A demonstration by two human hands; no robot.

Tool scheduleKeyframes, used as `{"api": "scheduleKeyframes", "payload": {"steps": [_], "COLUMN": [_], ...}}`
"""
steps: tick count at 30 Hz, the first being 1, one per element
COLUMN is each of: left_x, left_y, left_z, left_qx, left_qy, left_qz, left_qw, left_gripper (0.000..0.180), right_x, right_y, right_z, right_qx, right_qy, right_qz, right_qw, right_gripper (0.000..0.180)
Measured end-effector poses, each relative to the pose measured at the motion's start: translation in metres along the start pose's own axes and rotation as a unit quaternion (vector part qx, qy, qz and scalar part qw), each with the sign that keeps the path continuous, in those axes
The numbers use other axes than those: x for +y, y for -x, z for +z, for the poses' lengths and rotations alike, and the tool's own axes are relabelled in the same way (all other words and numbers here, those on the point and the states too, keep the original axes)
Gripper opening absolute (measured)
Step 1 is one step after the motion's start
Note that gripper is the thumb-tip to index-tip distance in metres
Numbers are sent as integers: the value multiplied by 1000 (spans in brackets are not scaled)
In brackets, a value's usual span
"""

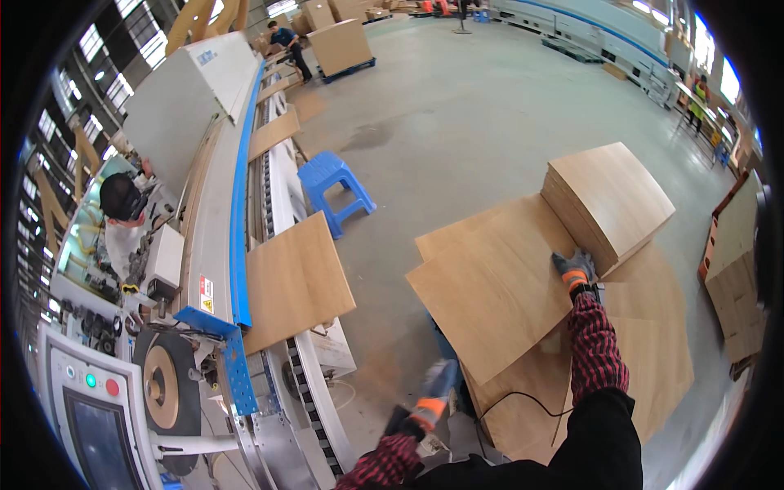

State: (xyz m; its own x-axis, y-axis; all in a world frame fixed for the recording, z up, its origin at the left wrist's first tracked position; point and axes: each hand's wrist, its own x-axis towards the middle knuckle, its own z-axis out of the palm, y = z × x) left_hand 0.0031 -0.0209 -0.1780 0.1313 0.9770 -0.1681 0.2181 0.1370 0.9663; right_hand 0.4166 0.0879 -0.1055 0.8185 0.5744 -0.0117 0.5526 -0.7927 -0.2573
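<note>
Both my hands wear grey gloves with orange cuffs. My right hand (pixel 576 268) is closed at the right edge of a flat wooden panel (pixel 494 290), beside a tall stack of smaller panels (pixel 612 196). That panel overlaps another sheet at its far side and lies over more boards. My left hand (pixel 437 388) hangs low between the boards and the machine, smeared by motion, touching nothing that I can make out. To its left, another wooden panel (pixel 298 282) lies on the conveyor of a long machine with a blue rail (pixel 238 237).
A blue plastic stool (pixel 335 189) stands beside the conveyor. At lower left is a control panel (pixel 94 408) with buttons and a screen. One person (pixel 122 208) is behind the machine; another (pixel 287 45) works at its far end. A dark cable (pixel 523 395) crosses the lower boards.
</note>
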Motion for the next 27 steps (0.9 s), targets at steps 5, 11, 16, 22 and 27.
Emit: {"api": "scheduleKeyframes", "payload": {"steps": [5, 11, 16, 22, 27], "left_x": [35, 65, 82, 98, 64], "left_y": [-1, 34, 138, 229, 243], "left_z": [23, -78, -175, -226, -216], "left_qx": [37, 93, 187, 428, 299], "left_qy": [167, 289, 200, -526, -404], "left_qz": [-171, -253, -195, -93, 2], "left_qw": [970, 919, 942, 729, 864], "left_gripper": [39, 39, 38, 53, 51], "right_x": [1, 17, -3, -28, -58], "right_y": [23, 40, 176, 347, 442], "right_z": [10, 31, 34, 43, 36], "right_qx": [-10, -304, -324, -392, -458], "right_qy": [35, -121, -32, -276, -458], "right_qz": [-72, -234, -393, -160, -89], "right_qw": [997, 916, 860, 863, 757], "right_gripper": [80, 57, 33, 36, 23]}}
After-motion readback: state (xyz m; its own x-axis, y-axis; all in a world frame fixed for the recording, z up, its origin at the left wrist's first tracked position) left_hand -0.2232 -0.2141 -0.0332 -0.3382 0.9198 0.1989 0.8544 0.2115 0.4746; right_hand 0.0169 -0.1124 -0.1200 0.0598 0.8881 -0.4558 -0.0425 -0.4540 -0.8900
